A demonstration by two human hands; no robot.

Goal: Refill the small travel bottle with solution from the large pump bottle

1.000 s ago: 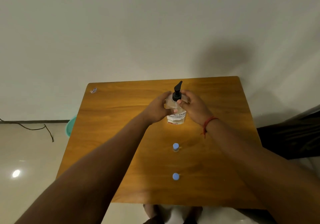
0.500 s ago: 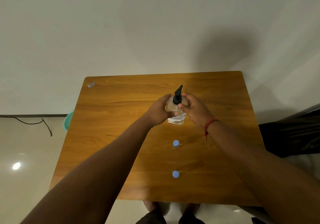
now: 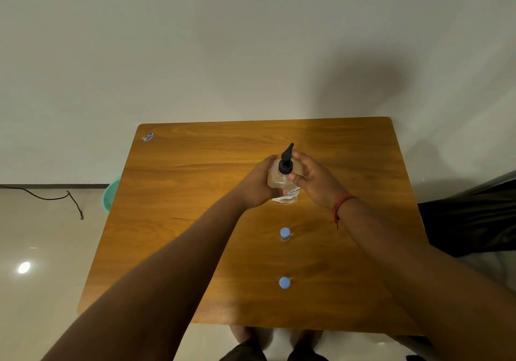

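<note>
So from the head cam, we've got the large clear pump bottle with the black pump top [image 3: 284,178] standing upright near the middle of the wooden table [image 3: 195,193], and both hands are on it. Our left hand [image 3: 258,186] is wrapped around the body, fingers curled shut on it, probably to keep it from spinning or tipping. Our right hand [image 3: 312,179] is on the other side, fingers partly curled up by the black collar, thumb against the shoulder of the bottle; looks to us like a grip for twisting the pump loose or unlocking it, can't say which. The nozzle points away from us toward the wall. The small travel bottle with the blue cap [image 3: 285,233] sits on the table just in front of the big one, cap on, untouched, and another blue-capped small bottle [image 3: 284,282] sits closer to us, well apart. Compared with half a second ago, the left hand holds the same spot, while the right hand's fingers have shifted a bit around the collar; small bottles haven't budged.
</note>
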